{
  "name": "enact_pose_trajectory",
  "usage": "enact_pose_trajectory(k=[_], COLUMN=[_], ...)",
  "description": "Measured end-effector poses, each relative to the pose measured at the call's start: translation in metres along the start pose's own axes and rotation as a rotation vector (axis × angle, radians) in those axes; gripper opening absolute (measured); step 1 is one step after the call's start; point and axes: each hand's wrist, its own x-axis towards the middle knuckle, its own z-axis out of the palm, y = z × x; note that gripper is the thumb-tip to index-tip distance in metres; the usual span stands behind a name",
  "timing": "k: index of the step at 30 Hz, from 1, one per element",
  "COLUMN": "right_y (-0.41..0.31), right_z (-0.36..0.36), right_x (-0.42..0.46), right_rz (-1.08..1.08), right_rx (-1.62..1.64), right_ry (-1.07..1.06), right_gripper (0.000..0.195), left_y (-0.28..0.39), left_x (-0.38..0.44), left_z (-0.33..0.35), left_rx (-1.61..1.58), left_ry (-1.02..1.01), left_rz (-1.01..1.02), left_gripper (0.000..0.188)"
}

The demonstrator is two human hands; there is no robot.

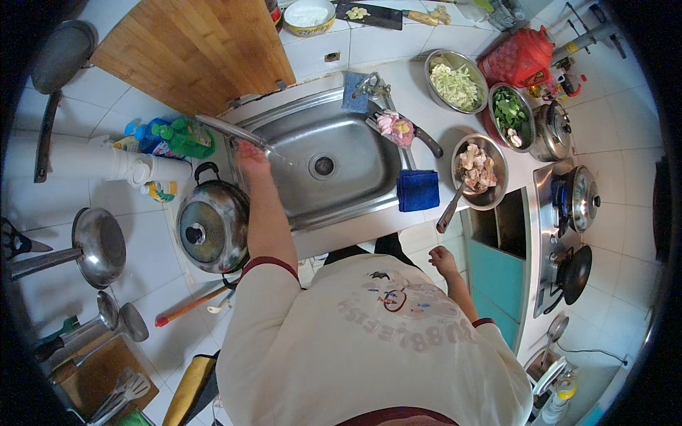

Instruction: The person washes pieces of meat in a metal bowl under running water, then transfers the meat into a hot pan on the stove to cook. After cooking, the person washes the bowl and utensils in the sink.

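Observation:
My left hand (252, 160) is at the left rim of the steel sink (346, 154), gripping a shiny round steel piece (232, 130), seen nearly edge-on; some fingers are hidden. My right hand (443, 261) hangs beside my body below the counter, fingers loosely curled, with nothing visible in it. A lidded steel pot (213, 234) stands left of my left forearm. A folded blue cloth (418, 190) lies at the sink's right front corner. Behind it, a black-handled tool (426, 141) and a pink flower-like thing (395, 129) rest across the sink's right edge.
Right of the sink stand a steel bowl of meat (482, 199), a bowl of greens (525, 141) and a bowl of cut vegetables (455, 109). A stove (544, 239) is further right. Behind the sink are a wooden board (202, 48) and a cleaver (381, 17).

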Motion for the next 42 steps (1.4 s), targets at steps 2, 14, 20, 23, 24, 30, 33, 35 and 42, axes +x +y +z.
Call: enact_pose_trajectory(k=[2, 14, 20, 23, 24, 30, 33, 35, 42], right_y=[-0.003, 0.071, 0.052, 0.027, 0.019, -0.016, -0.005, -0.004, 0.009], right_z=[0.005, -0.025, 0.000, 0.007, 0.009, 0.008, 0.010, 0.010, 0.011], right_x=[-0.004, -0.015, -0.016, -0.007, -0.004, 0.008, -0.007, -0.009, 0.000], right_rz=[-0.019, 0.232, 0.192, 0.068, 0.067, -0.043, 0.052, 0.101, 0.088], right_rx=[-0.065, -0.116, -0.074, -0.197, -0.218, -0.301, -0.270, -0.296, -0.341], right_ry=[-0.028, -0.050, -0.055, -0.091, -0.101, -0.113, -0.080, -0.097, -0.149], right_gripper=[0.018, 0.014, 0.015, 0.016, 0.017, 0.020, 0.021, 0.021, 0.018], left_y=[-0.037, -0.079, -0.074, -0.066, -0.064, -0.061, -0.070, -0.066, -0.056], left_x=[-0.005, 0.032, -0.011, -0.002, 0.004, 0.032, -0.009, -0.029, -0.050], left_z=[-0.008, -0.021, 0.023, 0.038, 0.038, 0.020, 0.037, 0.047, 0.071], left_rx=[0.277, 2.732, 2.714, 2.531, 2.471, 1.659, 1.414, 1.024, 1.482], left_ry=[0.023, -1.093, -0.867, -0.685, -0.664, -0.309, -0.293, -0.258, -0.431], left_rz=[-0.130, 0.315, 0.327, 0.531, 0.635, 0.596, 0.028, -0.113, 0.127], left_gripper=[0.011, 0.024, 0.021, 0.020, 0.020, 0.018, 0.023, 0.034, 0.041])
